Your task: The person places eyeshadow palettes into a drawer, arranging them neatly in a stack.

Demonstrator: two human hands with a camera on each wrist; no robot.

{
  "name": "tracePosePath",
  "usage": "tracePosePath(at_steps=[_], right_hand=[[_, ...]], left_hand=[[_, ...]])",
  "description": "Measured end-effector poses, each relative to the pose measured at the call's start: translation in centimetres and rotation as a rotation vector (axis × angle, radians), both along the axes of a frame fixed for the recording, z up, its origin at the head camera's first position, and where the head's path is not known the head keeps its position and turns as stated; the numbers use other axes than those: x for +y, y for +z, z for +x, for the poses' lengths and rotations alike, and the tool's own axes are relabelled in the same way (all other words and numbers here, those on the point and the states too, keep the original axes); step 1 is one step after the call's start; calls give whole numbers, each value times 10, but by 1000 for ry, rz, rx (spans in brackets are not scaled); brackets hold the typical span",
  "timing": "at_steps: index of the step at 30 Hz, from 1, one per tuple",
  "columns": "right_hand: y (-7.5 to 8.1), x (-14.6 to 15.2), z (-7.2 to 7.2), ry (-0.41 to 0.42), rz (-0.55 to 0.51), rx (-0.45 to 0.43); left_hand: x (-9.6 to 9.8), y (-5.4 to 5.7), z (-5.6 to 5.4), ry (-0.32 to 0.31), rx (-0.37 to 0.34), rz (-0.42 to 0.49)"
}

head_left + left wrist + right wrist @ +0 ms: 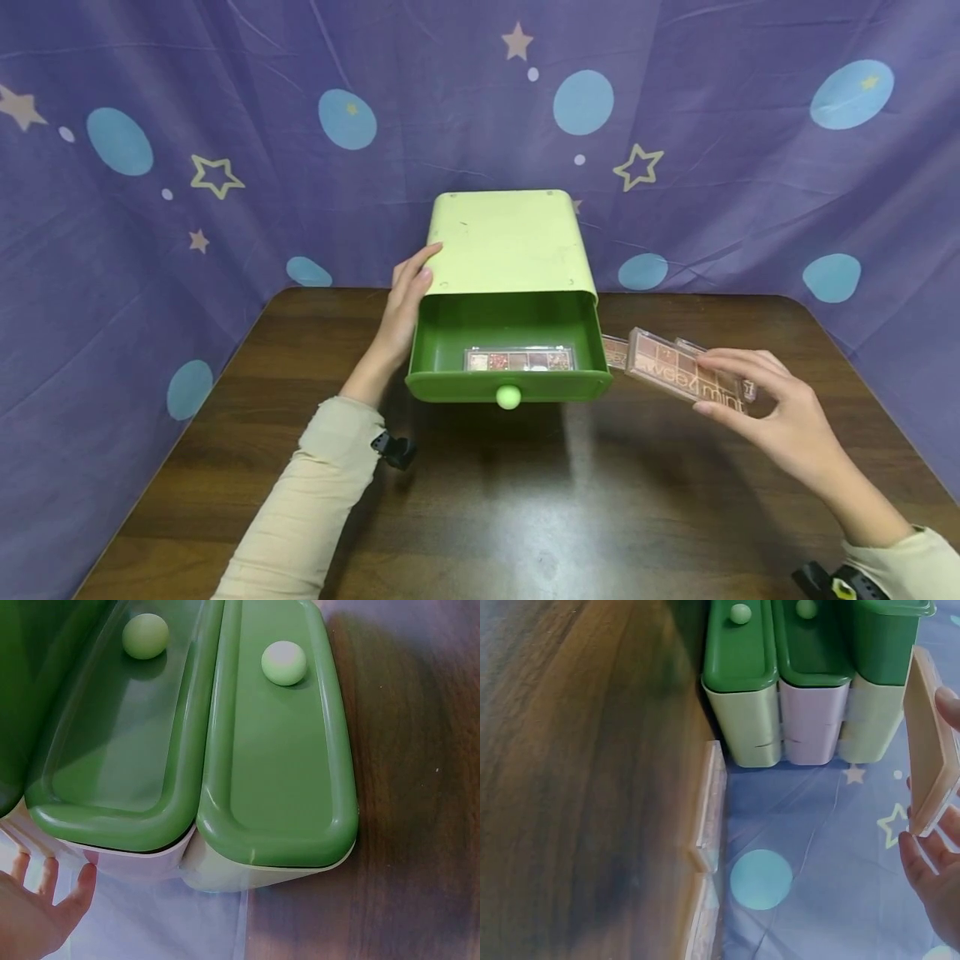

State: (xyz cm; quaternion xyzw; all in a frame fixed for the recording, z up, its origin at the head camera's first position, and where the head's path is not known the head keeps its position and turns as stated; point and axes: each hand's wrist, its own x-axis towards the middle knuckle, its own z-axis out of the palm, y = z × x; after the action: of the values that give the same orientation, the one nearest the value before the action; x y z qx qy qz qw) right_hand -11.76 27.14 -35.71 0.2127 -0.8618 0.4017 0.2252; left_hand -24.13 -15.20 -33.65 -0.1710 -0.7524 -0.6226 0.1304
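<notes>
My right hand (780, 412) pinches an eyeshadow palette (663, 367) by its right end, raised over the table to the right of a drawer unit (506, 242). The palette's lettered lid faces me, and its pale edge (930, 742) shows in the right wrist view. The unit's top drawer (450, 386) is pulled out; a narrow palette (519, 360) lies inside, behind the front panel. Against the unit's left side rests my left hand (397, 321), fingers extended, fingertips at the edge of the light green top. In the left wrist view its fingers (79, 896) touch the side wall.
Two closed green drawers, a middle one (120, 742) and a lower one (285, 765), sit beneath the open one. More palettes lie on the wooden table (480, 517), one (615, 352) partly hidden behind the raised palette. A purple patterned cloth (480, 108) hangs behind.
</notes>
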Motion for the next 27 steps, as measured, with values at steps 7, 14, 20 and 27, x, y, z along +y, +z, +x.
tracePosePath(at_steps=[7, 14, 20, 27], right_hand=[[11, -9, 0, 21, -31, 97], [23, -23, -5, 68, -77, 153], [42, -47, -3, 156, -85, 173], [59, -73, -4, 253, -120, 196]], left_hand=[[-1, 0, 1, -1, 0, 2], [-1, 0, 0, -2, -3, -2], [0, 1, 0, -3, -1, 4], [1, 1, 1, -4, 2, 16]])
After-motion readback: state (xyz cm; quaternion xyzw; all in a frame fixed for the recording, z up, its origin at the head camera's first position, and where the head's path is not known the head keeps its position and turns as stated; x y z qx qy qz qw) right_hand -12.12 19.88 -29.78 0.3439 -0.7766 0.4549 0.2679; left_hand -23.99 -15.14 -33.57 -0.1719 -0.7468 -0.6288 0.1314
